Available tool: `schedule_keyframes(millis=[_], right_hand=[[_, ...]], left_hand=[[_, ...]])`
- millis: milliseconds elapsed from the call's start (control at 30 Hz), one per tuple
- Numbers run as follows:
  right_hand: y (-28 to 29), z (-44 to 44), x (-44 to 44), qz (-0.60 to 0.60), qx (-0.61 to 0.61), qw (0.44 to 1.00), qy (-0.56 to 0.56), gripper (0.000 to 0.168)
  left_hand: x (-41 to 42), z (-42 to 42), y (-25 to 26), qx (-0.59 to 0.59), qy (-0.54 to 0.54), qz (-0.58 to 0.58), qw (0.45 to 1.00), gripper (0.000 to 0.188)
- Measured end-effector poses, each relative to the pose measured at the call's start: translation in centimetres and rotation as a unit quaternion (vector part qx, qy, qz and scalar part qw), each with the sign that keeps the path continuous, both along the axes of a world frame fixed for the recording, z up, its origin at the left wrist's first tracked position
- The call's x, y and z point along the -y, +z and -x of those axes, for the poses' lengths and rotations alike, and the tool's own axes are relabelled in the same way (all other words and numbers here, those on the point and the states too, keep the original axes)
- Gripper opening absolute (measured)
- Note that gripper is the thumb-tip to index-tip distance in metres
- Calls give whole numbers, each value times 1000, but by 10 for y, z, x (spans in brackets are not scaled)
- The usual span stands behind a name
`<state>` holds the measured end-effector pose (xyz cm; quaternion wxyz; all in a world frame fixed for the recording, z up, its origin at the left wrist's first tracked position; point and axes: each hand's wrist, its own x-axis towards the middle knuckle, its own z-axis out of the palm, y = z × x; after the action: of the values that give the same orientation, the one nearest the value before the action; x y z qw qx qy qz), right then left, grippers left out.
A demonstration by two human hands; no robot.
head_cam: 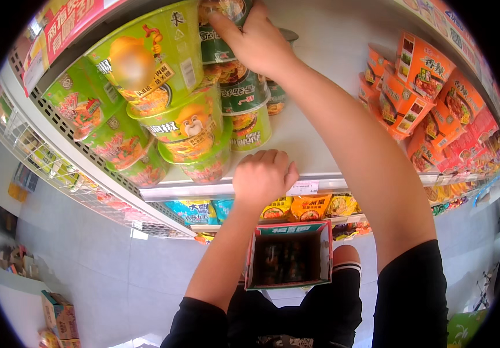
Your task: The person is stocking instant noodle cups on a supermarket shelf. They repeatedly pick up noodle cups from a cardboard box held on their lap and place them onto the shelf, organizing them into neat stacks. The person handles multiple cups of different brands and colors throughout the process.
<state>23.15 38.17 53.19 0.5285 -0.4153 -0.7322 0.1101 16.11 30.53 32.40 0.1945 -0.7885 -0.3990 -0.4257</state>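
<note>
My right hand [263, 43] reaches up to the top of a stack and grips a dark green instant noodle cup [217, 50], with the thumb over its near side. Beneath it is another dark green cup [243, 93], set on a light green cup [252, 128]. My left hand [262, 174] rests on the front of the white shelf [310, 148], fingers curled together and holding nothing. Large green noodle tubs [158, 56] stand stacked left of my right hand. Below my hands, an open cardboard box [253, 256] holds dark items too dim to make out.
Orange noodle cups [406, 102] and red packs [476, 139] fill the shelf's right side. Bagged noodles [310, 208] lie on the shelf below. A perforated metal panel edge [80, 148] and wire rack [58, 169] border the left. Cartons [60, 319] stand on the floor lower left.
</note>
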Motion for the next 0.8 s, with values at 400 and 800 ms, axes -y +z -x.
schedule_keyframes(millis=[400, 800], right_hand=[[-196, -122, 152, -208, 18, 974, 88, 22], [-529, -123, 217, 606, 392, 687, 86, 44]], left_hand=[[-3, 0, -7, -23, 41, -42, 998, 23], [-4, -3, -7, -13, 15, -29, 999, 14]])
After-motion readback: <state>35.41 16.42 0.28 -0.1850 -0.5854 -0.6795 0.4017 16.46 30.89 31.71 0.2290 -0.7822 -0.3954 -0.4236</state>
